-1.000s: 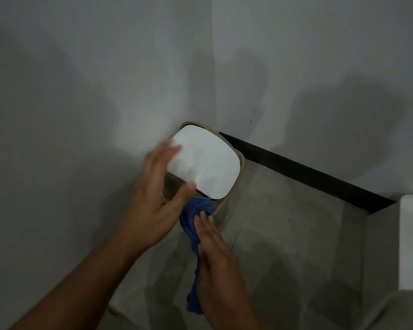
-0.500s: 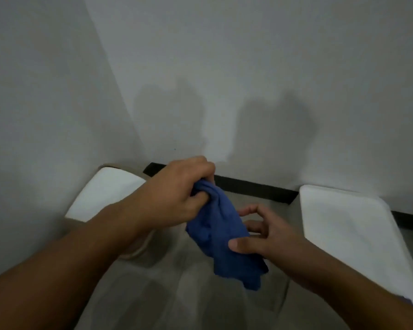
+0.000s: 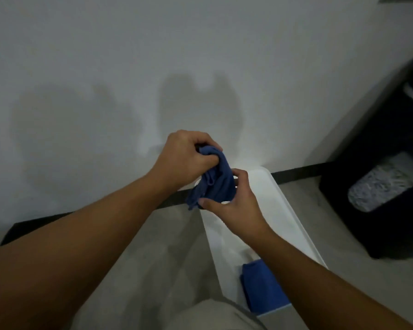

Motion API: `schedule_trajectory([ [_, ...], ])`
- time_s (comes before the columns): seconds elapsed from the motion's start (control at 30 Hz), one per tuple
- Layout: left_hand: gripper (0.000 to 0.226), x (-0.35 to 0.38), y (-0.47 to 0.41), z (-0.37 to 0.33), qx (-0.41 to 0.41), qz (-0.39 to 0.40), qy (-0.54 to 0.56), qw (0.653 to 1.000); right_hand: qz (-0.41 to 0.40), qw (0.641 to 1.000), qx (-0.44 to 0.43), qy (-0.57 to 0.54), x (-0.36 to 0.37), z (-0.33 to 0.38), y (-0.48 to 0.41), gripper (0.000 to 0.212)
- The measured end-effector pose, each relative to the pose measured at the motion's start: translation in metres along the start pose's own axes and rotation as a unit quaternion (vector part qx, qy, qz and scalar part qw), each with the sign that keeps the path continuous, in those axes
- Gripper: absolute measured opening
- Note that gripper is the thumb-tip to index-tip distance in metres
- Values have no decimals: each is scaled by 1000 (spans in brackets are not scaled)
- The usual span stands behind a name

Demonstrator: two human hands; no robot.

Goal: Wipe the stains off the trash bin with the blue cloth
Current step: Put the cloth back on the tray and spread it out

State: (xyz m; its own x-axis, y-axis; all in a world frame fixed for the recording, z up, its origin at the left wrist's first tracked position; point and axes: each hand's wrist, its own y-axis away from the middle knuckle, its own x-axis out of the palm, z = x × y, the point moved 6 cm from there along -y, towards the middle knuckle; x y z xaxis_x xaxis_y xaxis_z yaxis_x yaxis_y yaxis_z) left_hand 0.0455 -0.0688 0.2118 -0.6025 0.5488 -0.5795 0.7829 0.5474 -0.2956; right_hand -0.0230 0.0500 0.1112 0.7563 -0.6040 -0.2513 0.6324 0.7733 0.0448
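Observation:
A crumpled blue cloth [image 3: 218, 182] hangs in front of me at the middle of the view. My left hand [image 3: 184, 160] is fisted around its top end. My right hand [image 3: 236, 206] pinches its lower part between thumb and fingers. Both hands are above the far end of a long white-topped bin [image 3: 281, 210] that stands on the floor against the wall. The small bin with the white lid from a moment ago is out of view.
A second blue cloth [image 3: 262, 289] lies on the near end of the white top. A black bin-like unit [image 3: 391, 186] with a window of shredded paper stands at the right. A dark baseboard [image 3: 296, 173] runs along the white wall over grey floor [image 3: 153, 258].
The view has swung right, away from the corner bin. My left hand let go of that bin's lid and took the cloth's top; both hands now hold the cloth over the white-topped bin.

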Motion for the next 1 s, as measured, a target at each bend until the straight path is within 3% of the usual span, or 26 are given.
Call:
schedule_trajectory([
  [0.1, 19, 30, -29, 13, -39, 11, 18, 999, -142, 990, -15, 18, -23, -30, -11, 47],
  [0.17, 22, 43, -39, 27, -38, 30, -3, 999, -176, 981, -32, 72, -43, -46, -20, 32],
  [0.23, 24, 55, -39, 41, -17, 52, -32, 998, -167, 977, -56, 121, -65, -58, -33, 23],
  [0.33, 27, 74, -27, 56, 78, 64, -99, 990, -135, 963, -107, 205, -94, -62, -62, 22],
  [0.5, 30, 129, 5, 79, 206, 75, -230, 948, -99, 893, -227, 375, -109, -62, -89, 21],
  [0.63, 34, 178, 44, 109, 236, 144, -254, 927, 18, 850, -250, 463, -96, -115, -63, 20],
  [0.8, 40, 207, 77, 137, 199, 218, -272, 916, 108, 808, -212, 539, -86, -168, -36, 28],
  [0.93, 46, 210, 77, 146, 107, 299, -295, 901, 130, 791, -171, 572, -84, -162, -37, 26],
  [1.0, 50, 193, 82, 138, 48, 305, -275, 910, 132, 768, -143, 610, -79, -152, -37, 27],
])
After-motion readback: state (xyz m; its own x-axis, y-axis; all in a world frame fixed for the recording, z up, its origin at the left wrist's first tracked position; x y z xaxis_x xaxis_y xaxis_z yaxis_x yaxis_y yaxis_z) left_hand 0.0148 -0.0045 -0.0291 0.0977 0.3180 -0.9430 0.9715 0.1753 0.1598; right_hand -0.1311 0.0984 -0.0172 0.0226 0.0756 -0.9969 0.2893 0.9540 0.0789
